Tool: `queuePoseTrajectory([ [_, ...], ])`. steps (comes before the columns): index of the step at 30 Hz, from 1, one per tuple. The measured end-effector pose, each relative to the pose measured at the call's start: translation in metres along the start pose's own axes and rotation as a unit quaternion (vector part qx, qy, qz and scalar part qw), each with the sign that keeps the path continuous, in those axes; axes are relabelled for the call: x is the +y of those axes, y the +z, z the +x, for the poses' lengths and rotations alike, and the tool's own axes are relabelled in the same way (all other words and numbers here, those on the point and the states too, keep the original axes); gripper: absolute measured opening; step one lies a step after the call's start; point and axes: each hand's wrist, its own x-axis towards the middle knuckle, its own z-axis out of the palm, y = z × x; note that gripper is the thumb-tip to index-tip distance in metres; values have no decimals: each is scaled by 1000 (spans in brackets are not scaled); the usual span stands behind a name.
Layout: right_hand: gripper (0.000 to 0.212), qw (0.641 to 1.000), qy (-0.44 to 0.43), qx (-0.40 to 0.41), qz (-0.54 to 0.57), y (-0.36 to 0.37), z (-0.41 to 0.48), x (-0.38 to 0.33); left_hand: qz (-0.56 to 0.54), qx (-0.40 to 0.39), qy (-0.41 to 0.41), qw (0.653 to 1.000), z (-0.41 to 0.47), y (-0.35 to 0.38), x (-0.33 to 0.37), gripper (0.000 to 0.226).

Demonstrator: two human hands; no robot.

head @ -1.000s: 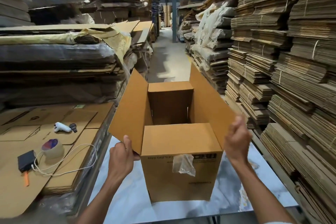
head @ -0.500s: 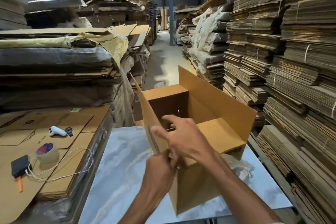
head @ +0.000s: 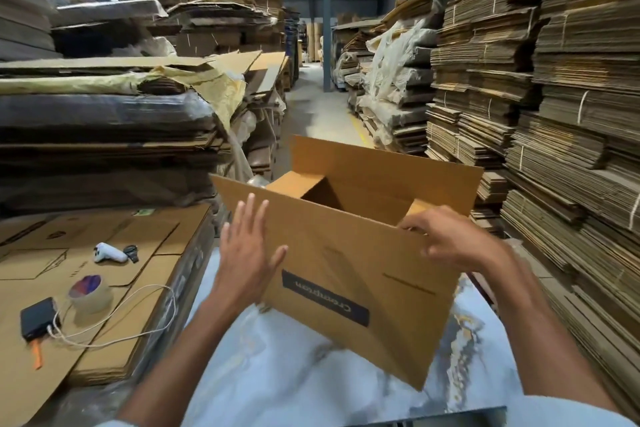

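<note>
Cardboard stacks (head: 554, 80) everywhere. Over the pale table (head: 277, 374) the box (head: 346, 253) is held tilted: braced by the flat, straight-fingered left hand (head: 247, 260), top edge gripped by the right hand (head: 450, 239), probably for flap folding.

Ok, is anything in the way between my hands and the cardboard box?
Nothing visible. The left hand rests flat, fingers straight, on the near side of the cardboard box, and the right hand grips its upper edge.

Plain brown box (head: 346, 253), seemingly navy label (head: 325, 298)
</note>
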Motion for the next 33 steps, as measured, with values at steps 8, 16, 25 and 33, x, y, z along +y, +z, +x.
queuePoseTrajectory([
  [8,33,971,104,166,-141,11,5,17,69,34,68,995,11,-17,-10,66],
  [16,32,962,-140,208,-109,81,21,-68,-63,-157,17,985,89,-48,39,27],
  [25,27,932,-198,282,-115,91,16,-44,248,-535,61,806,98,9,54,45],
  [33,15,961,-156,204,-100,73,17,-39,172,-211,7,962,101,-12,5,30],
])
